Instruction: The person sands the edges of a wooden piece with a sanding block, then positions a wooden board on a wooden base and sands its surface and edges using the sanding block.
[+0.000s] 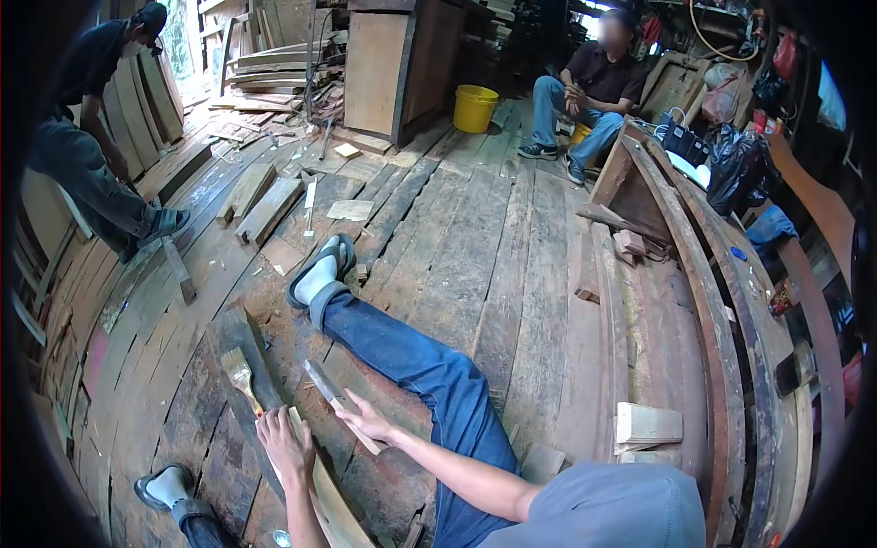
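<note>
A long dark timber (239, 331) lies on the floor between my legs. A brush-like tool with a pale, wide head (237, 370) rests over it, and my left hand (285, 446) is closed round its lower end. Under that hand a lighter wooden piece (331, 502) runs toward me. My right hand (367, 420) is wrapped round a narrow flat wooden piece (322, 380), which points up and to the left, just right of the timber. Sawdust lies around both.
Short timbers (269, 210) lie ahead. A person (91, 119) stands bent at the left; another person (598, 87) sits beyond, near a yellow bucket (475, 108). A long curved wooden frame (681, 228) runs along the right, with wood blocks (649, 424) beside it.
</note>
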Demonstrator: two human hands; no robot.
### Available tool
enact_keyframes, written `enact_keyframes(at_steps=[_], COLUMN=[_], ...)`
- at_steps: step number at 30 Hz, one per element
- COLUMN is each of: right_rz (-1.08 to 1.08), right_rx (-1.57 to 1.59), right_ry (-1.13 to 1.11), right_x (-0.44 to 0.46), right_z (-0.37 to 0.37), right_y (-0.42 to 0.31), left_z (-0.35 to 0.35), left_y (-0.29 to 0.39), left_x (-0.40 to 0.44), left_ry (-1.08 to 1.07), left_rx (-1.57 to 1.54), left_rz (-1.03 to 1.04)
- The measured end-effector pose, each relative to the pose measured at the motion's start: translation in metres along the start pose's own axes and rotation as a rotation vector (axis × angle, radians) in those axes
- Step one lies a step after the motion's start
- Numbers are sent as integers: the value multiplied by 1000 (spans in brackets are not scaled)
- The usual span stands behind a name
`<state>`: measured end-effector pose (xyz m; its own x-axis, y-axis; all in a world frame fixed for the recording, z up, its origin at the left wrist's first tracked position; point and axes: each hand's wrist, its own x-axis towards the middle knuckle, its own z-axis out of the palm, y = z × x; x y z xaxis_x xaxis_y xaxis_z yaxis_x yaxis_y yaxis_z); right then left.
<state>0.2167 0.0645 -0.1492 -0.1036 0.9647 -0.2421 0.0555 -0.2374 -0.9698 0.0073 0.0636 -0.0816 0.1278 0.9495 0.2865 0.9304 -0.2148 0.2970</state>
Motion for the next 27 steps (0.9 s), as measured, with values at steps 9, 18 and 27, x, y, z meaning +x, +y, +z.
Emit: enact_keyframes(at_steps=[9,18,27], right_rz=[10,41,12], right_rx=[-1,14,-5], right_ry=[-31,-85,-77], right_x=[-5,-11,-14], right_z=[5,1,0], right_y=[-9,-23,-25], left_z=[-4,-4,0], left_y=[5,4,-3], left_x=[9,10,17], left_ry=[13,12,14], left_rx=[10,-39,-13], left_rz=[37,15,76])
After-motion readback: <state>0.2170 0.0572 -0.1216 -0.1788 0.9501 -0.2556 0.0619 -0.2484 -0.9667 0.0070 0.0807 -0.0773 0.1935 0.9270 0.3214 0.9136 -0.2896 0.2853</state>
